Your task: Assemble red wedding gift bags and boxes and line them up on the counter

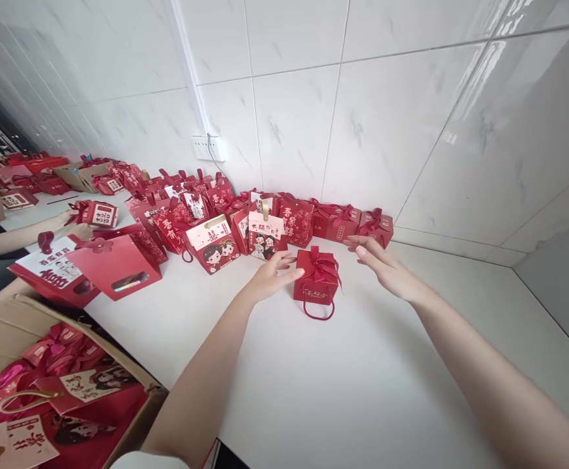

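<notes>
From here I see my left hand [273, 279], open, close against the red box [308, 292], contact unclear; my right hand [386, 268], wide, sits farther off rightward. The box stands between, cord handle [319, 318] nearward.

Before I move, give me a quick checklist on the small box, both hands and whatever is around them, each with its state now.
1. Red box upright on the white table: ok.
2. Ribbon bow on top, tied: ok.
3. Cord handle free of both hands: ok, it hangs at the near side.
4. Left hand touching the box: cannot tell; it is open at the left side.
5. Right hand on the box: not ok; it is open, apart from the right side.
6. Co-worker's hand away from both hands: ok, it is far left.
</notes>
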The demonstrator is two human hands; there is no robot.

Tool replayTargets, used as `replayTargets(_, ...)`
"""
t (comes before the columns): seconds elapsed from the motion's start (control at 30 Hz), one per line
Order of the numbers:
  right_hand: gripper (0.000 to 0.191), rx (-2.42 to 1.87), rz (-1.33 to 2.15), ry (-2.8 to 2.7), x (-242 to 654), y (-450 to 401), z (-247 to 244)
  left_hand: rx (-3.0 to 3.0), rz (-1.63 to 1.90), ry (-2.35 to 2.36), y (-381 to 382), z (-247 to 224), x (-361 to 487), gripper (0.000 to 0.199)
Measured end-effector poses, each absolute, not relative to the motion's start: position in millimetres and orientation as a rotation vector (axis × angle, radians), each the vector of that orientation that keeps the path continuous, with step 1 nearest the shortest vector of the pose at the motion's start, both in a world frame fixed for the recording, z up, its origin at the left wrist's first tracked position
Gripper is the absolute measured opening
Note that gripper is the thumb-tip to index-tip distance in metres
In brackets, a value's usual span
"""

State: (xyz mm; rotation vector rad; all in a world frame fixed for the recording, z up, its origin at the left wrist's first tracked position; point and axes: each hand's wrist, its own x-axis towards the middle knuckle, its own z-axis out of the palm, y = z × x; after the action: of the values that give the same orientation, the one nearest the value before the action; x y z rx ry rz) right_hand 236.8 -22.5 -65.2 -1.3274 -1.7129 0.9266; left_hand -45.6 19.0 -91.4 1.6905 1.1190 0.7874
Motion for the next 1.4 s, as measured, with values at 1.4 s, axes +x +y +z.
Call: replayTargets(1.4,0.065,-1.24,1.634,-1.819,189.9,10.2,-80.5,1.649,0.335,1.223,3.0,-41.8,-82.0,0.062)
